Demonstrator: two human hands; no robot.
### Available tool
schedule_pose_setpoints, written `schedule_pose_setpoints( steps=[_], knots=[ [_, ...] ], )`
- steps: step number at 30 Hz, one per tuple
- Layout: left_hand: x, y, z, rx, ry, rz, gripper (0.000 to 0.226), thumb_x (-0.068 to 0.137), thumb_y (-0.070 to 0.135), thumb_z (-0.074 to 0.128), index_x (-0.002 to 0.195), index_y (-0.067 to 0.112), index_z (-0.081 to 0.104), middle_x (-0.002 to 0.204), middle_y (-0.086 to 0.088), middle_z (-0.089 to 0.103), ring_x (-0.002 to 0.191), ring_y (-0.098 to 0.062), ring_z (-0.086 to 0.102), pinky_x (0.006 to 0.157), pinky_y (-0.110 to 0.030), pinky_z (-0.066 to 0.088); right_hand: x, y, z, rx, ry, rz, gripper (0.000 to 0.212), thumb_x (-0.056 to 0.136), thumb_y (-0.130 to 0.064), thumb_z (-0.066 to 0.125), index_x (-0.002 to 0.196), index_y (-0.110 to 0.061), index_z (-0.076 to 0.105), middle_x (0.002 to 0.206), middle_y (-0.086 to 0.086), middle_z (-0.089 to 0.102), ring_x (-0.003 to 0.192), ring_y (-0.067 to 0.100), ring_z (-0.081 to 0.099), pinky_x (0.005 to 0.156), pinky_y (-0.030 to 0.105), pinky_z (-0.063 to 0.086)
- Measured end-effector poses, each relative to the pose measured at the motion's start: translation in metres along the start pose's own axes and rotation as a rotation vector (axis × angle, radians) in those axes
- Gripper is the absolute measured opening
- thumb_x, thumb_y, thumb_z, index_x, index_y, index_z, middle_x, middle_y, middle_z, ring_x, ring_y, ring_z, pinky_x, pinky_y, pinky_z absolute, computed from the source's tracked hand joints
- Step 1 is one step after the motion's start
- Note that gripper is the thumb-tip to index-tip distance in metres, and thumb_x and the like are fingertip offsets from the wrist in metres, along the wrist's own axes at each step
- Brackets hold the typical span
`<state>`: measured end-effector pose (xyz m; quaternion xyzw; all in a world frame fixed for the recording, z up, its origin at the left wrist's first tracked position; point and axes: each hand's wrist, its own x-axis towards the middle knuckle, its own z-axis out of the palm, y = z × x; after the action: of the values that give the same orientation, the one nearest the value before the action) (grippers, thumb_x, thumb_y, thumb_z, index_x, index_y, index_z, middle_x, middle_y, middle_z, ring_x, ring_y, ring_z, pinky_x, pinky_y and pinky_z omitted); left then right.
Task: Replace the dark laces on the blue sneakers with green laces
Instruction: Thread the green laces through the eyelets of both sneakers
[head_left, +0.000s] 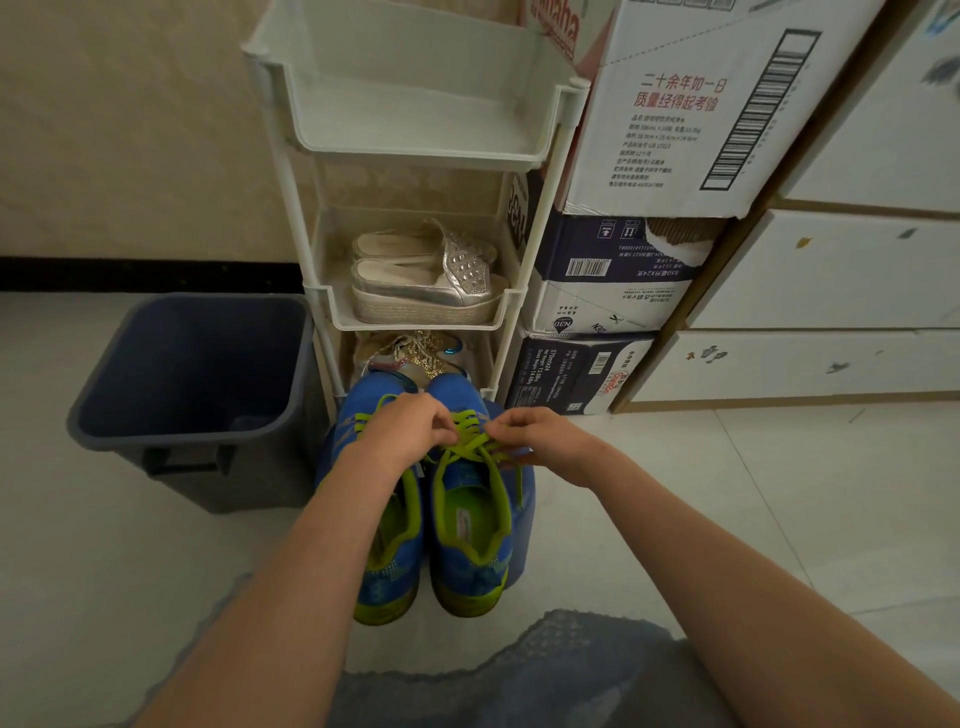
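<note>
Looking down from head height, a pair of blue sneakers (467, 488) with lime-green trim stands side by side, toes pointing away, on a pale tiled floor (675, 493) just in front of a white plastic shoe rack (415, 150). Two bare forearms reach forward to them. The left hand (410, 431) and the right hand (543, 439) meet over the upper eyelets of the right-side sneaker. Each hand has its fingers curled in and pinches a strand of the green lace (470, 448) that criss-crosses the tongue. The left-side sneaker also shows green lacing near its toe. No dark laces are in view.

The lace looks soft, limp and very light, so it is probably easiest to control by pinching close to its stiff tip. The sneakers look light too and may slide on the tile, so one may need steadying by its padded collar.

A dark plastic bin (208, 467) stands to the left. Silver platform slippers (426, 291) sit on the rack's middle shelf, and stacked cardboard boxes (665, 130) stand to the right.
</note>
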<state>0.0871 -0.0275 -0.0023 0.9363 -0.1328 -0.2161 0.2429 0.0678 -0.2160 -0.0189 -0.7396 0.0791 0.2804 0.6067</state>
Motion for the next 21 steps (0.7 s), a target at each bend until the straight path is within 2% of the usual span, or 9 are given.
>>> schedule_pose_setpoints(
  steps=[4,6,8,10,13,15,17,19,21],
  knots=[
    [0.001,0.002,0.001,-0.032,0.01,-0.018,0.007,0.09,0.018,0.063,0.092,0.019,0.069,0.093,-0.001,0.065,0.087,-0.016,0.06,0.081,-0.031,0.048,0.001,0.0,0.001,-0.018,0.003,-0.005,0.016,0.092,-0.024,0.06,0.095,-0.008,0.062,0.088,0.006,0.066,0.081,0.015,0.063,0.078,0.028,0.055],
    [0.003,0.004,0.004,-0.023,0.023,-0.047,0.011,0.093,0.012,0.056,0.085,0.02,0.059,0.085,-0.002,0.053,0.079,-0.019,0.049,0.073,-0.029,0.041,0.001,-0.002,0.002,-0.01,0.022,-0.007,0.018,0.093,-0.025,0.06,0.097,-0.008,0.061,0.088,0.005,0.066,0.078,0.015,0.064,0.073,0.024,0.056],
    [0.007,0.002,0.008,-0.044,0.046,-0.093,0.013,0.094,0.009,0.051,0.082,0.013,0.048,0.084,-0.007,0.044,0.077,-0.019,0.042,0.069,-0.03,0.035,0.001,-0.002,0.002,0.008,0.047,-0.015,0.013,0.093,-0.021,0.059,0.091,-0.009,0.059,0.085,0.006,0.065,0.074,0.015,0.064,0.069,0.022,0.057],
    [0.012,-0.004,0.01,-0.099,0.064,-0.148,0.014,0.093,0.003,0.049,0.081,0.011,0.045,0.083,-0.009,0.042,0.076,-0.019,0.04,0.067,-0.031,0.032,0.001,-0.002,0.001,-0.011,0.067,-0.018,0.013,0.094,-0.02,0.059,0.085,-0.01,0.058,0.083,0.008,0.064,0.072,0.015,0.063,0.069,0.022,0.057],
    [0.016,-0.017,0.01,-0.228,0.052,-0.193,0.021,0.093,-0.001,0.043,0.078,0.013,0.044,0.081,-0.011,0.041,0.076,-0.017,0.039,0.067,-0.033,0.033,0.003,0.0,0.0,-0.046,0.125,0.006,0.01,0.097,-0.018,0.054,0.092,-0.009,0.056,0.091,0.013,0.06,0.069,0.015,0.061,0.066,0.024,0.055],
    [0.015,-0.018,0.008,-0.31,0.034,-0.182,0.016,0.098,0.008,0.044,0.084,0.013,0.05,0.085,-0.011,0.05,0.08,-0.024,0.051,0.075,-0.038,0.043,0.003,0.0,-0.001,-0.05,0.158,0.017,0.012,0.097,-0.018,0.053,0.096,-0.007,0.058,0.096,0.015,0.06,0.069,0.015,0.06,0.062,0.021,0.053],
    [0.013,-0.015,0.006,-0.362,0.008,-0.135,0.013,0.098,0.027,0.049,0.099,0.015,0.054,0.097,-0.004,0.056,0.095,-0.024,0.057,0.085,-0.036,0.046,0.002,-0.001,0.0,-0.068,0.154,0.012,0.014,0.096,-0.019,0.054,0.09,-0.009,0.062,0.098,0.016,0.06,0.071,0.016,0.059,0.065,0.021,0.052],
    [0.008,-0.011,0.004,-0.327,-0.011,-0.073,0.023,0.092,0.036,0.058,0.104,0.016,0.061,0.1,0.001,0.057,0.098,-0.018,0.056,0.083,-0.031,0.043,0.002,-0.002,0.001,-0.088,0.138,0.002,0.016,0.096,-0.019,0.053,0.089,-0.009,0.064,0.1,0.019,0.062,0.072,0.016,0.06,0.066,0.02,0.051],
    [0.006,-0.008,0.006,-0.25,-0.001,-0.037,0.024,0.086,0.033,0.067,0.099,0.013,0.067,0.101,0.001,0.061,0.097,-0.015,0.056,0.082,-0.029,0.044,0.003,-0.003,0.003,-0.113,0.134,-0.005,0.018,0.096,-0.018,0.053,0.097,-0.005,0.065,0.109,0.026,0.064,0.076,0.02,0.061,0.068,0.022,0.052]
  ],
)
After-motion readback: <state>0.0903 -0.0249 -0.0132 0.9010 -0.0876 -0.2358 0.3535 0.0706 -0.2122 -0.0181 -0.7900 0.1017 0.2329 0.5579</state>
